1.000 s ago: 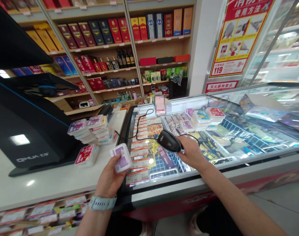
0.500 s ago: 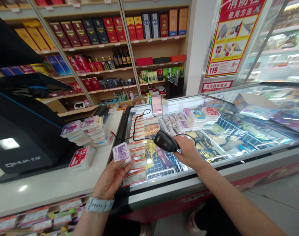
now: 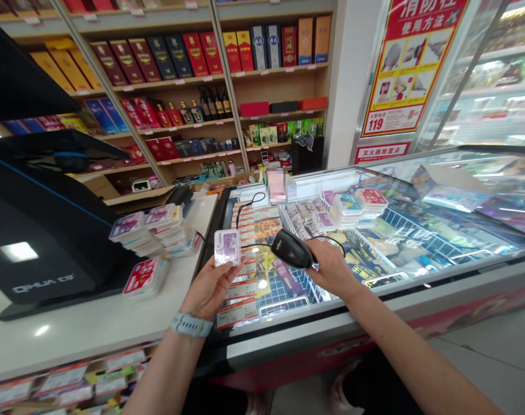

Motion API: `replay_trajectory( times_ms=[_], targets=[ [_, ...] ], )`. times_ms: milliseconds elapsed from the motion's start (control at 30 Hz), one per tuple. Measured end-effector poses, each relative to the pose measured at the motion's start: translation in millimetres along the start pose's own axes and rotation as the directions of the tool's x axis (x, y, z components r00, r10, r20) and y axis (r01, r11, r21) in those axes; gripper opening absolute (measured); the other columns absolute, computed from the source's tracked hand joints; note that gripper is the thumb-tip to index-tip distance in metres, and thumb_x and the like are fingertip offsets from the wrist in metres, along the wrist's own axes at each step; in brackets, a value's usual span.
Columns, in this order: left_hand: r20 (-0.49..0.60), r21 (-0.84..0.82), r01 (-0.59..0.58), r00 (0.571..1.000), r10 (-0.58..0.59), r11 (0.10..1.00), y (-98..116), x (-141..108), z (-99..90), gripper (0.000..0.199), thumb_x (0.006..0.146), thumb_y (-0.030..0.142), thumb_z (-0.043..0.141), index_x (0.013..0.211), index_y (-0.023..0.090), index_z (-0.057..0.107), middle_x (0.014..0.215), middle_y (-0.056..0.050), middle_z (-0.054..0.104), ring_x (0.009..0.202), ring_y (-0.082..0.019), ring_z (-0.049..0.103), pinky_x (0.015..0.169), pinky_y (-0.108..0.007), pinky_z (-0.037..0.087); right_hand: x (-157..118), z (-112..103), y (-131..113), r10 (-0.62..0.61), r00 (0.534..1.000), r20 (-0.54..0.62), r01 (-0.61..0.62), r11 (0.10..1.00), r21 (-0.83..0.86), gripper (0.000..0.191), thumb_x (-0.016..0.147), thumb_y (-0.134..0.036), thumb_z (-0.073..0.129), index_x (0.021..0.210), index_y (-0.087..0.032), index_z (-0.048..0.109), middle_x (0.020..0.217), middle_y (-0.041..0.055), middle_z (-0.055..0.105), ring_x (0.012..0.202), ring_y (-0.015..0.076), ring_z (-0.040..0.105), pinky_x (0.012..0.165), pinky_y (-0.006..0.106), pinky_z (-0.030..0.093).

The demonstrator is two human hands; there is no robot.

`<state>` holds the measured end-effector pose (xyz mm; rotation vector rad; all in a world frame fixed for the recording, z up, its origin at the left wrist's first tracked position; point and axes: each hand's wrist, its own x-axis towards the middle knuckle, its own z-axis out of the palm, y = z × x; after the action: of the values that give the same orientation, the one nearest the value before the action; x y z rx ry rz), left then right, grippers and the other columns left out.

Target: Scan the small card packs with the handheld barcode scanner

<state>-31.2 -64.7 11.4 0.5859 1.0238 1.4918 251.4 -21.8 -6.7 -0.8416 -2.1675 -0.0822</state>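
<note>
Head view: left hand (image 3: pixel 209 286) pinches a flat purple-and-white plastic case (image 3: pixel 227 246), left of the black plastic scanner (image 3: pixel 291 249) right hand (image 3: pixel 332 267) grips.

The left hand (image 3: pixel 210 286) holds a purple-labelled pack (image 3: pixel 227 246), at nine o'clock from the scanner (image 3: pixel 291 249) in the right hand (image 3: pixel 331 266). Stacked packs (image 3: pixel 158 233) stand on the counter (image 3: pixel 93 331), at ten o'clock from the left hand.

Grey-blue watchband (image 3: pixel 192 325), bare forearms (image 3: pixel 398 334), black legwear (image 3: pixel 372 383)
</note>
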Motion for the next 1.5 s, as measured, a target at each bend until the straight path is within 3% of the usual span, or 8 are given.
replay_trajectory(
  times_ms=[267,567,867,1500],
  targets=[
    [0.081,0.16,-0.062,0.995,0.05,0.985,-16,27,18.9,0.035,0.075,0.008,0.066,0.107,0.016,0.056,0.104,-0.009,0.069,0.094,-0.018,0.068,0.097,-0.039,0.05,0,1,1,0.022,1.0,0.0,-0.022,0.999,0.033,0.04,0.081,-0.021,0.056,0.12,-0.018,0.048,0.103,0.0102,0.063,0.092,0.0259,0.058,0.079,0.04,0.045],
    [0.11,0.126,-0.118,0.988,0.104,0.985,-32,34,12.3,0.043,0.07,0.011,0.07,0.11,0.019,0.056,0.109,-0.006,0.067,0.096,-0.016,0.065,0.097,-0.038,0.049,1,0,0,0.015,1.0,-0.014,-0.015,1.0,0.025,0.03,0.081,-0.021,0.055,0.111,-0.019,0.051,0.096,0.0091,0.063,0.086,0.0252,0.058,0.074,0.038,0.044],
    [0.062,0.136,-0.159,0.986,0.152,0.978,-32,38,11.1,0.033,0.073,0.011,0.067,0.104,0.017,0.055,0.096,-0.004,0.068,0.09,-0.015,0.066,0.096,-0.037,0.049,0,0,1,0.007,1.0,0.005,-0.007,1.0,0.025,0.031,0.081,-0.02,0.055,0.112,-0.018,0.051,0.099,0.0097,0.063,0.088,0.0255,0.057,0.076,0.038,0.043],
    [0.058,0.159,-0.188,0.982,0.181,0.969,-35,39,10.7,0.038,0.071,0.014,0.07,0.105,0.018,0.055,0.103,-0.006,0.069,0.096,-0.015,0.065,0.096,-0.035,0.049,0,1,-1,-0.028,0.998,0.05,0.026,0.999,0.04,0.034,0.081,-0.023,0.057,0.115,-0.018,0.051,0.099,0.0087,0.064,0.089,0.0245,0.058,0.076,0.037,0.044]
  ],
)
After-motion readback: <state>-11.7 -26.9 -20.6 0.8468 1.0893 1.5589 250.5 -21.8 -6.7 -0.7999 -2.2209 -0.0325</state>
